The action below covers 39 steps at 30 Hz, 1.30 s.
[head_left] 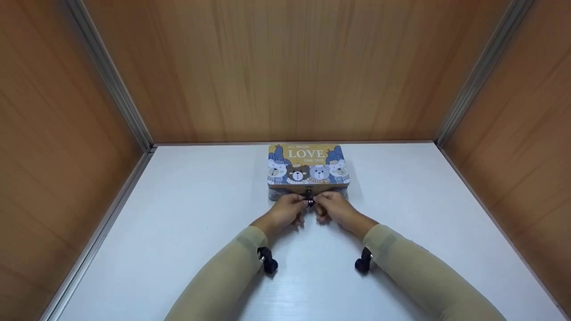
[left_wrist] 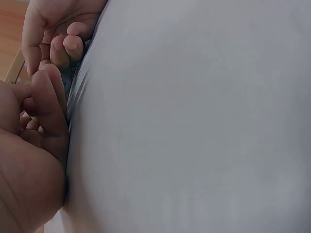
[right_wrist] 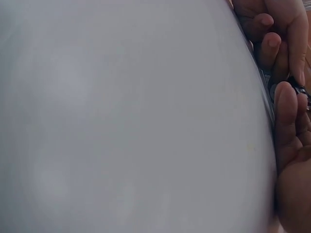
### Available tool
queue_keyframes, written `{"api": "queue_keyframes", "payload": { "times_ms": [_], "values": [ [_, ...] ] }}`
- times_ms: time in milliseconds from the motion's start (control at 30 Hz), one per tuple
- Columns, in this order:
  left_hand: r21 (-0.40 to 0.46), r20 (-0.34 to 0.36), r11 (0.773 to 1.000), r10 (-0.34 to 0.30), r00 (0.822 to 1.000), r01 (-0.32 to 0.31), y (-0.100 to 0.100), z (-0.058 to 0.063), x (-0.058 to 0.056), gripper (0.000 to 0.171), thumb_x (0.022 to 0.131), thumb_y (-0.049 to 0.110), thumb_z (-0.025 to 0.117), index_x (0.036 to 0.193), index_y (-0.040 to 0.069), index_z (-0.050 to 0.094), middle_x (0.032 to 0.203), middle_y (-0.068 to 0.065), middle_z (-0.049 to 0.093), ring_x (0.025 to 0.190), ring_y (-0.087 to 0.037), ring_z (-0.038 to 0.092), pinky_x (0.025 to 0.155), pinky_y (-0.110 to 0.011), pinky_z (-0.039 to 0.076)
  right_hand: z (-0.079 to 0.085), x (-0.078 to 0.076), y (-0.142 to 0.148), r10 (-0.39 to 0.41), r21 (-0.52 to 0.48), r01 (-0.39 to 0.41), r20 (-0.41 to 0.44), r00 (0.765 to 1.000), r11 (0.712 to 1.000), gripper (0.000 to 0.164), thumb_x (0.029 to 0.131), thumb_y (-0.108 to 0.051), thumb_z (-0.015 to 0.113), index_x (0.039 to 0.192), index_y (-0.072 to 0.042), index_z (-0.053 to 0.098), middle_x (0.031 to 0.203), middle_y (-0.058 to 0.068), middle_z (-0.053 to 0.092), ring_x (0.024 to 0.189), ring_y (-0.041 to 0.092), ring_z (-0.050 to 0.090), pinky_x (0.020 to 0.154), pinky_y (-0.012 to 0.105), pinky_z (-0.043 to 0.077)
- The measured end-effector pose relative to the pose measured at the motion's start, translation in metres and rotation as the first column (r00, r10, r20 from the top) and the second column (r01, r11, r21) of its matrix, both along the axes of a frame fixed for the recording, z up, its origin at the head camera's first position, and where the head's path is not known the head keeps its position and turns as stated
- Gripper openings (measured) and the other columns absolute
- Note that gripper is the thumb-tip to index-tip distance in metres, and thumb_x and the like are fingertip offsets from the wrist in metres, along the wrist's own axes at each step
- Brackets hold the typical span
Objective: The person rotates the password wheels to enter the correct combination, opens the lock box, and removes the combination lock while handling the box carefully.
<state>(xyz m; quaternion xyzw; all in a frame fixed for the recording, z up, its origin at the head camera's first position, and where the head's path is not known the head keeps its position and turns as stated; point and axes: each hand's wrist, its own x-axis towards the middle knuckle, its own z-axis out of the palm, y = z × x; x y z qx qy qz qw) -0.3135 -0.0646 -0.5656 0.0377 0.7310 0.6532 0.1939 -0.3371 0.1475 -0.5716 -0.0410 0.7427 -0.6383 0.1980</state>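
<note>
A tin box (head_left: 308, 165) with a yellow and blue lid, printed bears and the word LOVE, stands with its lid down near the back of the table. At its front latch (head_left: 308, 191) is a small dark shiny padlock (head_left: 310, 203), mostly covered by fingers. My left hand (head_left: 285, 210) pinches the padlock from the left between thumb and forefinger. From the other side my right hand (head_left: 334, 208) pinches it too, its remaining fingers curled below. In the right wrist view a bit of dark metal (right_wrist: 300, 89) shows between the fingertips. Any smaller part in the grip is hidden.
The white table (head_left: 205, 223) runs back to a wooden panel (head_left: 285, 71). Wooden side walls (head_left: 58, 147) with metal edge strips close in the left and right. A small black camera (head_left: 269, 262) is strapped at each wrist, close above the table.
</note>
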Motion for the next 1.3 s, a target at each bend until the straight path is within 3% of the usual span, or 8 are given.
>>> {"api": "queue_keyframes", "payload": {
  "times_ms": [233, 400, 700, 967, 1300],
  "values": [
    [-0.006, 0.012, 1.0, 0.001, 1.0, -0.001, -0.0002, 0.0006, -0.0006, 0.022, 0.118, 0.015, 0.059, 0.127, -0.002, 0.071, 0.081, -0.005, 0.067, 0.063, -0.013, 0.064, 0.057, -0.024, 0.057, -0.0009, 0.0003, 0.0014, 0.007, 0.007, -0.007, -0.011, 1.0, 1.0, 0.013, 0.109, -0.015, 0.067, 0.109, -0.003, 0.073, 0.072, 0.001, 0.067, 0.058, 0.012, 0.069, 0.054, 0.024, 0.059],
    [0.0, 0.004, 1.0, -0.006, 1.0, 0.006, -0.0007, 0.0011, -0.0003, 0.023, 0.118, 0.015, 0.058, 0.127, -0.002, 0.071, 0.082, -0.005, 0.066, 0.063, -0.013, 0.064, 0.057, -0.025, 0.058, -0.0011, 0.0004, 0.0019, 0.015, 0.034, -0.013, -0.033, 0.999, 0.999, 0.015, 0.107, -0.014, 0.07, 0.115, -0.002, 0.074, 0.073, 0.001, 0.069, 0.059, 0.012, 0.07, 0.056, 0.024, 0.06],
    [0.008, -0.012, 1.0, -0.013, 1.0, 0.013, -0.0006, -0.0011, -0.0004, 0.025, 0.119, 0.016, 0.058, 0.126, -0.004, 0.07, 0.077, -0.004, 0.065, 0.061, -0.013, 0.065, 0.056, -0.025, 0.058, -0.0002, 0.0019, 0.0011, 0.011, 0.059, -0.008, -0.037, 0.999, 0.998, 0.02, 0.113, -0.017, 0.066, 0.113, -0.001, 0.079, 0.069, 0.001, 0.066, 0.057, 0.01, 0.068, 0.055, 0.023, 0.059],
    [0.005, -0.009, 1.0, -0.009, 1.0, 0.009, -0.0002, -0.0017, -0.0005, 0.023, 0.117, 0.016, 0.059, 0.125, -0.003, 0.07, 0.077, -0.004, 0.063, 0.061, -0.014, 0.064, 0.055, -0.026, 0.058, 0.0002, 0.0008, -0.0001, -0.017, -0.003, 0.017, 0.005, 1.0, 1.0, 0.025, 0.113, -0.018, 0.06, 0.099, -0.002, 0.074, 0.068, 0.0, 0.067, 0.056, 0.011, 0.068, 0.054, 0.023, 0.059],
    [0.002, -0.002, 1.0, -0.016, 1.0, 0.016, -0.0014, -0.0002, -0.0008, 0.024, 0.118, 0.016, 0.058, 0.127, -0.002, 0.071, 0.074, -0.004, 0.064, 0.061, -0.013, 0.064, 0.056, -0.025, 0.058, -0.0003, 0.0014, 0.0007, 0.005, 0.007, -0.005, -0.02, 1.0, 1.0, 0.014, 0.107, -0.014, 0.07, 0.112, -0.002, 0.074, 0.074, 0.002, 0.069, 0.058, 0.012, 0.069, 0.054, 0.024, 0.059]
  ]
}}
